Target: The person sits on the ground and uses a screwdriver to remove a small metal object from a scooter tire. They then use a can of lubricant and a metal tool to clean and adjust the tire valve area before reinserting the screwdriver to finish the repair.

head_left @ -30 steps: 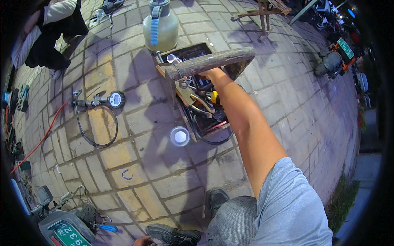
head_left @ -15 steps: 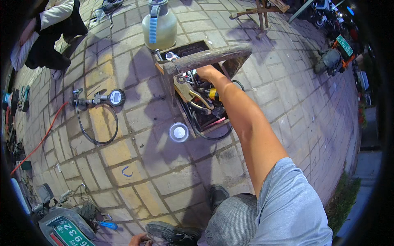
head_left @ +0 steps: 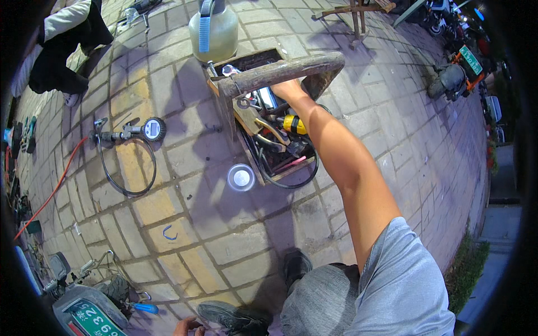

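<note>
My right hand (head_left: 286, 89) reaches into the open wooden toolbox (head_left: 259, 169) beneath its worn wooden handle (head_left: 316, 63); its fingertips are hidden. Beside it lie a pale, shiny flat object (head_left: 267, 98), a ring-ended wrench (head_left: 242, 104), a tool with curved handles (head_left: 272, 140) and a yellow tool (head_left: 294, 124). A black hose loops over the box's front. At the bottom edge, my left hand (head_left: 189, 327) shows only partly, with loosely bent fingers apart and nothing visible in them.
A large jug (head_left: 214, 33) stands behind the box, a round clear tub (head_left: 241, 178) before it. A gauge with hose (head_left: 153, 130) lies left. Another person (head_left: 59, 70) is at upper left. Scooters (head_left: 457, 81) stand right and lower left; a wooden stand (head_left: 358, 22) is behind.
My right hand has shifted slightly upward within the box, and more of the pale, shiny object shows beside it. The view has shifted slightly, so the surroundings appear higher.
</note>
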A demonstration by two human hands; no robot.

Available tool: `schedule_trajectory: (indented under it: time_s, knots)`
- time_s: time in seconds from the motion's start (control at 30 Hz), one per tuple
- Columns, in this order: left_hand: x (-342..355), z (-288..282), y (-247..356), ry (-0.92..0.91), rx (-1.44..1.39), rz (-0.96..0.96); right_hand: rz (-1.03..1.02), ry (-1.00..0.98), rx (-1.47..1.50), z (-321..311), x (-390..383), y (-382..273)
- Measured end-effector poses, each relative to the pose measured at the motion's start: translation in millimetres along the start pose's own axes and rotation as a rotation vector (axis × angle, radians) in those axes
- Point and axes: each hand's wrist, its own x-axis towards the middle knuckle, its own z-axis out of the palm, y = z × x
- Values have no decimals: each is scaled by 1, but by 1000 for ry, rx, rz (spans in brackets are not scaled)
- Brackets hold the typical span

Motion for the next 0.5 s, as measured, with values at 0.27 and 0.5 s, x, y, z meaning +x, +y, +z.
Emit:
schedule_trajectory:
  time_s: [0.27, 0.5]
  knots:
    - [-6, 0, -1, 1, 14, -2, 282, -327, -541, 21, -8, -28]
    - [-12, -3, 1, -34, 16, 24, 93, -256, -591, -19, -9, -42]
